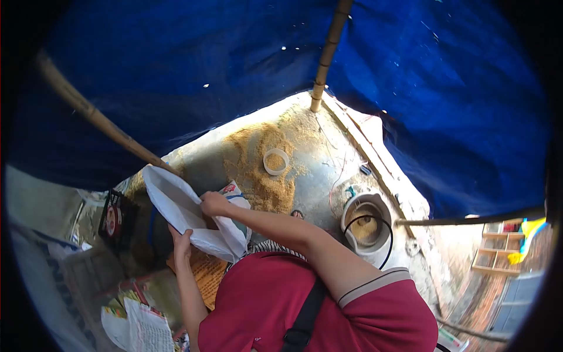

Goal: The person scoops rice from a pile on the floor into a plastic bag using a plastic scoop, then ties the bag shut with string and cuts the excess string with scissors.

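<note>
A white woven sack (218, 242) is held up in front of my body, its mouth spread wide at the upper left. My right hand (214, 204) is closed on the near upper edge of the sack. Lower down, my left hand (182, 239) grips the sack's other side, thumb against the cloth. The inside of the sack is shaded, and I cannot make out its contents. Past the sack, yellowish grain or husk (267, 190) lies spread on the concrete floor. A white round tub (275, 161) stands in it.
A grey bucket (382, 211) with yellowish material inside stands to the right, a black cable looping over it. Bamboo poles (105, 124) and a blue tarp (199, 64) hang close overhead. More printed sacks (146, 322) lie at lower left, near a dark box (112, 217).
</note>
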Demonstrator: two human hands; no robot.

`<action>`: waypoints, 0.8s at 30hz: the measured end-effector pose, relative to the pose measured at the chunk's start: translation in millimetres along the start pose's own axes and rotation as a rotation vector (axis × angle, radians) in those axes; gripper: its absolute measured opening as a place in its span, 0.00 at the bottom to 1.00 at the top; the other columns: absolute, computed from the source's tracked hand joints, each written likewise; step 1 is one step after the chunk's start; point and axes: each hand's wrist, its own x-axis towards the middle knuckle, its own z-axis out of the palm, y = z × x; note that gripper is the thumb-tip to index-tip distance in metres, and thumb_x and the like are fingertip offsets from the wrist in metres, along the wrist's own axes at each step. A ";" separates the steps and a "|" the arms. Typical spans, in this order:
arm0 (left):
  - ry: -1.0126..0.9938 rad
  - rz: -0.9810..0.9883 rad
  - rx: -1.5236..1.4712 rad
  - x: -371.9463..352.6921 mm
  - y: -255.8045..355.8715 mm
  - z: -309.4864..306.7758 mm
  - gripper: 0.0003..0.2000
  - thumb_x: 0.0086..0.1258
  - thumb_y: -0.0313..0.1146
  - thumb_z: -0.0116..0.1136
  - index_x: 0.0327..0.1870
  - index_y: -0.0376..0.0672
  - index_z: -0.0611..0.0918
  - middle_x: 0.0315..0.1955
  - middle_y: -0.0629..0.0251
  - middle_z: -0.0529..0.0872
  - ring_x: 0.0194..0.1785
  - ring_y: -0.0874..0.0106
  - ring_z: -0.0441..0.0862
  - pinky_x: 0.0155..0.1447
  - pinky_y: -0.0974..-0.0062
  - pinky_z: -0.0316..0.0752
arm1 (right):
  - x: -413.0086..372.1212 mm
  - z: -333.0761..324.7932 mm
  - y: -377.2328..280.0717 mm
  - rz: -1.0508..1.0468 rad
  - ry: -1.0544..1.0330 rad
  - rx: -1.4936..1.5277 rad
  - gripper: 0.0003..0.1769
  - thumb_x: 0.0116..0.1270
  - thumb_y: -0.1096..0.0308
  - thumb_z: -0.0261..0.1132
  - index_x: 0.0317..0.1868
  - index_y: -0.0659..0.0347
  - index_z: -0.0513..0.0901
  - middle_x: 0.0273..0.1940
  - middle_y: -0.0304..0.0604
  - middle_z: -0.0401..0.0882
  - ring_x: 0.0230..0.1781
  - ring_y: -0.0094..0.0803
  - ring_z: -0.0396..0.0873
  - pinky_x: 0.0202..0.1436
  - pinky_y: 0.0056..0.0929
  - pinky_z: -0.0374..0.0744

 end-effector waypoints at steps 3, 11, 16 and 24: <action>-0.013 -0.045 -0.086 23.0 8.8 6.7 0.37 0.58 0.19 0.48 0.68 0.43 0.46 0.61 0.51 0.60 0.62 0.55 0.64 0.64 0.60 0.61 | -9.3 11.8 -2.2 0.013 0.030 0.079 0.18 0.52 0.65 0.55 0.43 0.63 0.81 0.41 0.61 0.79 0.44 0.51 0.79 0.51 0.42 0.75; -0.095 -0.086 -0.520 43.0 21.8 45.2 0.35 0.64 0.26 0.55 0.68 0.44 0.48 0.61 0.52 0.61 0.63 0.58 0.63 0.63 0.60 0.64 | -55.7 4.0 -6.9 0.087 0.007 0.036 0.37 0.53 0.55 0.60 0.64 0.55 0.63 0.53 0.65 0.70 0.55 0.67 0.65 0.56 0.53 0.69; -0.225 -0.143 -0.392 51.9 8.4 43.2 0.36 0.59 0.19 0.53 0.68 0.44 0.49 0.61 0.51 0.61 0.62 0.56 0.65 0.62 0.58 0.67 | -47.9 8.3 9.4 0.085 -0.074 0.080 0.45 0.52 0.59 0.61 0.69 0.54 0.48 0.46 0.65 0.75 0.49 0.60 0.74 0.52 0.45 0.73; -0.270 0.270 0.213 10.0 10.0 25.4 0.39 0.59 0.25 0.56 0.70 0.45 0.48 0.64 0.50 0.57 0.65 0.55 0.60 0.64 0.60 0.62 | 20.2 25.4 72.6 0.570 0.167 1.236 0.24 0.58 0.78 0.51 0.58 0.60 0.70 0.53 0.54 0.73 0.48 0.52 0.76 0.39 0.49 0.79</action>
